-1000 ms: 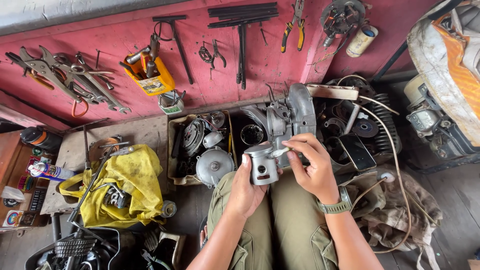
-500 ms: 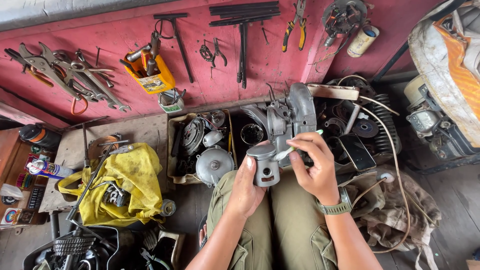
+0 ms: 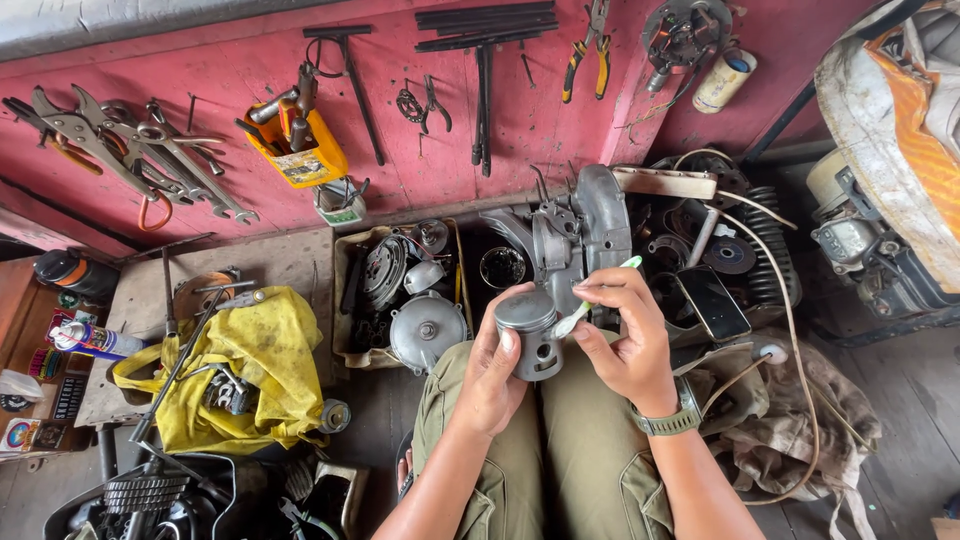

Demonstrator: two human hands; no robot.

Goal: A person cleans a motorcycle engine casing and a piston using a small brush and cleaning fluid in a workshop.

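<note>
**Piston upright between our two hands, brush laid against its side**

The grey metal piston (image 3: 530, 333) is over our lap, just above the knees, in the middle of the view. Its long axis stands nearly upright to the camera: the flat round crown faces up toward us, and the skirt with the pin hole points down toward the trousers (image 3: 560, 460). The hole in the side looks toward our right hand.

Our left hand (image 3: 492, 378) is the nearer one; it wraps the piston from the left and from below, the thumb pressed on the side wall and the fingers curled behind it. Our right hand (image 3: 625, 340) is just beside it on the right, and it pinches a thin brush with a pale green handle (image 3: 598, 292). The brush lies slanted, handle up and to the right, working end down and left, touching the piston near its upper edge.

Behind the hands an engine case (image 3: 575, 235) lies on the floor, near a box of metal parts (image 3: 400, 290). A yellow cloth (image 3: 245, 365) lies well apart on the left, and tools hang on the red wall (image 3: 250, 70).
</note>
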